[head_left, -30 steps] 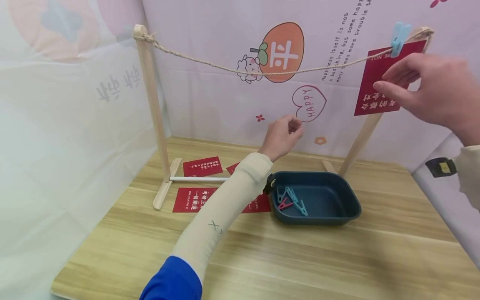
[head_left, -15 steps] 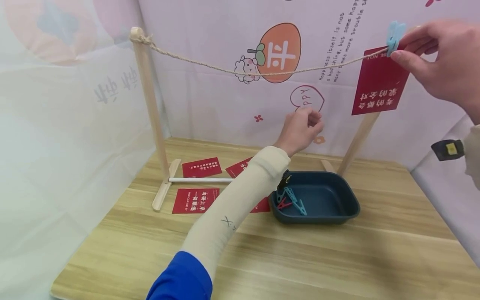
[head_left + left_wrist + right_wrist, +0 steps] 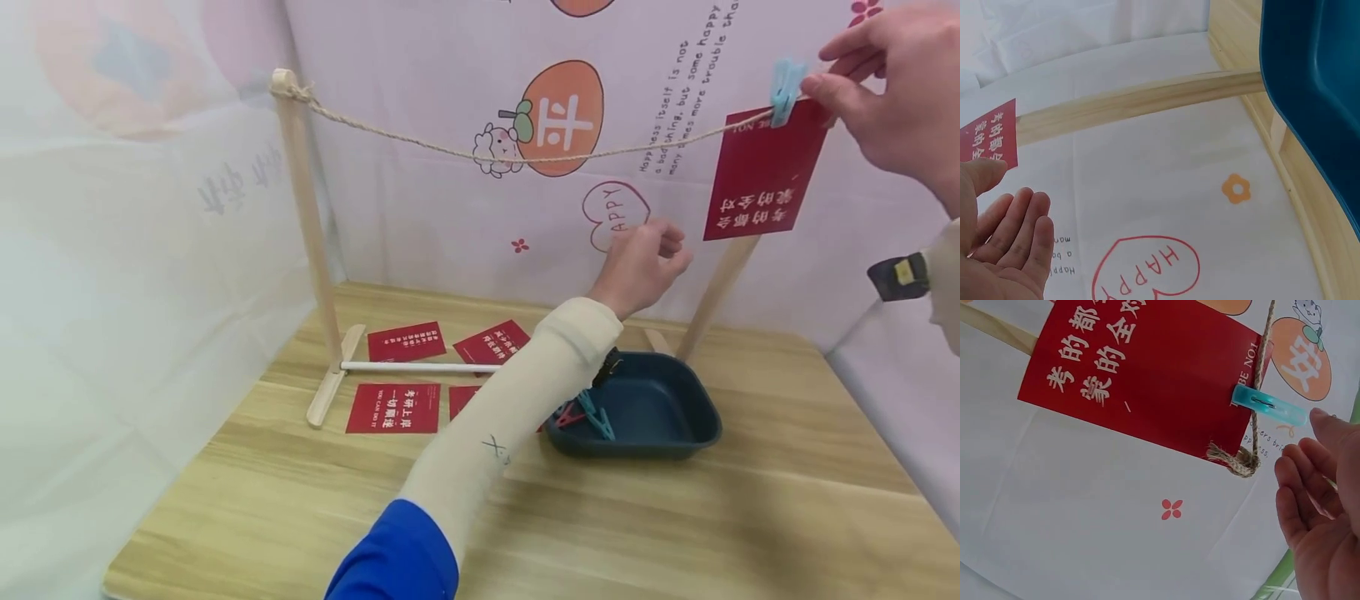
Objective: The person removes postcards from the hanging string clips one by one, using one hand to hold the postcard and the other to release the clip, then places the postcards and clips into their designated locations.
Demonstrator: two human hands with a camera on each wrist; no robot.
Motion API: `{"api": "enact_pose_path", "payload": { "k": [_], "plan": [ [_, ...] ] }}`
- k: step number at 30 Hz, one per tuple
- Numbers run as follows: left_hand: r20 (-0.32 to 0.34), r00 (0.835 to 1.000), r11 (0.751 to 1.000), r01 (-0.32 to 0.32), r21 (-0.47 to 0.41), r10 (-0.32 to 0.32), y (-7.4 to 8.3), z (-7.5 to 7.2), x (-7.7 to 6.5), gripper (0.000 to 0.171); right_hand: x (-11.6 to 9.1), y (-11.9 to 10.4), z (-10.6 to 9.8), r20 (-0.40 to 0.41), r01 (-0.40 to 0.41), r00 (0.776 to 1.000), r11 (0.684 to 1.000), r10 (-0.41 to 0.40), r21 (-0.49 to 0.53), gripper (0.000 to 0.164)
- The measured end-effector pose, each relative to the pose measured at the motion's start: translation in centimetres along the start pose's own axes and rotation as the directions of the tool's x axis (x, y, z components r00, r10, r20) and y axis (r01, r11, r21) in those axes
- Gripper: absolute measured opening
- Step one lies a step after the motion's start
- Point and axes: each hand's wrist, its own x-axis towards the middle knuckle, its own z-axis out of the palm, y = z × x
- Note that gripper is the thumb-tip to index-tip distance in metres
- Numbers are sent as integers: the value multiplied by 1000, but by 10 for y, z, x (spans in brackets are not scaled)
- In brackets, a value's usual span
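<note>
A light-blue clothespin (image 3: 785, 92) clips a red card (image 3: 765, 175) with white writing to the rope (image 3: 450, 152) near its right end. Beside it is my right hand (image 3: 896, 92), fingers loosely bent and nothing gripped. In the right wrist view, that thumb's tip is right at the free end of the clothespin (image 3: 1272, 407). My left hand (image 3: 641, 265) hovers lower, left of the card, its fingers relaxed; in the left wrist view its palm shows bare, with the hanging card (image 3: 994, 134) beyond the thumb.
The rope runs between two wooden posts, left (image 3: 307, 208) and right (image 3: 723, 287). A dark-blue basin (image 3: 637, 448) holds several clothespins (image 3: 596, 417), blue and pink. Several red cards (image 3: 393, 408) lie around a white rod (image 3: 420, 367), some partly behind my left sleeve.
My right hand has risen from in front of the card to beside the clothespin, then shifted slightly right of it. The left hand has moved rightward toward the card. The head view has shifted slightly.
</note>
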Motion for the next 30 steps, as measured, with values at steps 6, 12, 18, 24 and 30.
{"api": "enact_pose_path", "payload": {
  "k": [6, 12, 18, 24, 30],
  "plan": [
    [-31, 999, 1000, 20, 18, -20, 3, 11, 5, 32, 11, -3, -4, 107, 12, 994, 993, 1, -120, 50],
    [-49, 998, 998, 52, 28, -51, 6, 18, 9, 37, 16, -5, -3, 126, 55, 992, 982, -33, -178, 47],
    [-42, 997, 994, 68, -91, -72, 9, 25, 11, 33, 27, -4, -5, 215, 52, 976, 983, -14, -174, 49],
    [-68, 996, 972, 42, -230, -60, 10, 30, 9, 23, 37, 1, -6, 286, 47, 958, 982, 7, -181, 49],
    [-115, 992, 964, 17, -266, -49, 11, 32, 9, 18, 38, 2, -7, 314, 37, 950, 991, 7, -132, 47]
  ]
}}
